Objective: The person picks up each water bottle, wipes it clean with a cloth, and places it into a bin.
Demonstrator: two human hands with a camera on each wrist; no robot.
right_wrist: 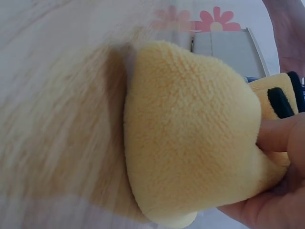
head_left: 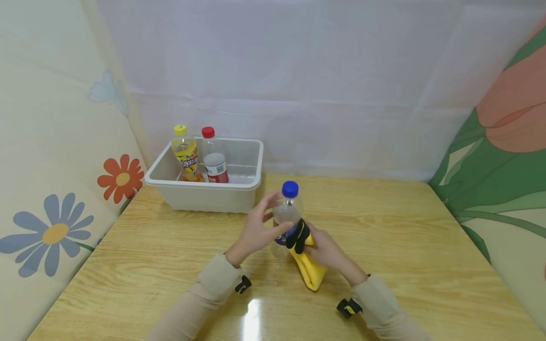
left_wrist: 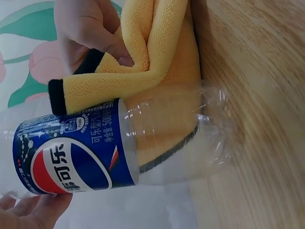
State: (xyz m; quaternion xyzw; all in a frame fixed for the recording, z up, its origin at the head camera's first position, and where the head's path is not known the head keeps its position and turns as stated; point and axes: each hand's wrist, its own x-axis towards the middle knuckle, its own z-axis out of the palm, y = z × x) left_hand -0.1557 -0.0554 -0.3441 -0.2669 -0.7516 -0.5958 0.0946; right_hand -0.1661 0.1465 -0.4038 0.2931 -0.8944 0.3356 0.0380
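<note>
A clear, empty plastic bottle (head_left: 286,215) with a blue cap and a blue label (left_wrist: 71,157) stands on the wooden table (head_left: 384,227). My left hand (head_left: 256,227) grips its upper body from the left. My right hand (head_left: 326,251) holds a folded yellow cloth (head_left: 309,267) with black trim and presses it against the bottle's right side. In the left wrist view the cloth (left_wrist: 152,57) lies along the bottle, pinched by the right hand's fingers (left_wrist: 86,28). The right wrist view is filled by the cloth (right_wrist: 190,138), with fingers (right_wrist: 281,136) curled round it.
A white plastic bin (head_left: 209,177) stands at the back left of the table. In it are a yellow-capped bottle (head_left: 185,154) and a red-capped bottle (head_left: 213,156). Flowered panels close in the left and right sides, a white sheet the back.
</note>
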